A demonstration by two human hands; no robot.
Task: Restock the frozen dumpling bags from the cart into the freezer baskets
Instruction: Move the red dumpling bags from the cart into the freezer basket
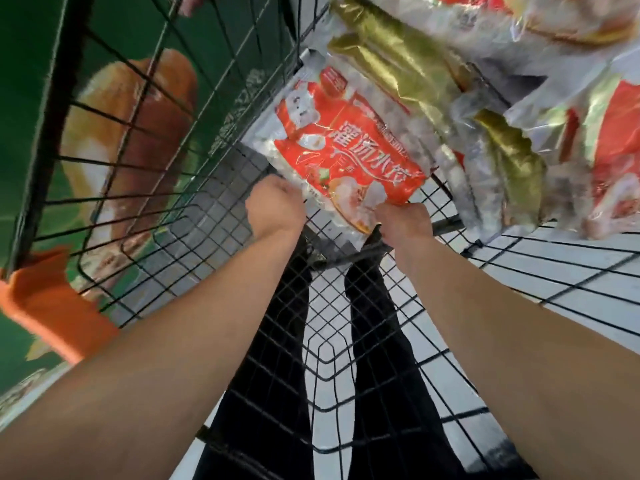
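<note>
A red and clear dumpling bag [346, 143] with white lettering lies flat in a black wire cart [194, 216], seen from above. My left hand [275, 207] grips the bag's near left corner, fingers curled. The near right corner is held by my right hand [405, 221], curled round the bag's edge. Both forearms reach down into the cart from the bottom of the view.
More dumpling bags with gold and red printing [491, 133] are piled to the right and top right. The cart's left wall [114, 133] stands against a green printed panel [31, 98]. An orange cart corner piece [52, 299] sits at left. My dark trouser legs show through the mesh.
</note>
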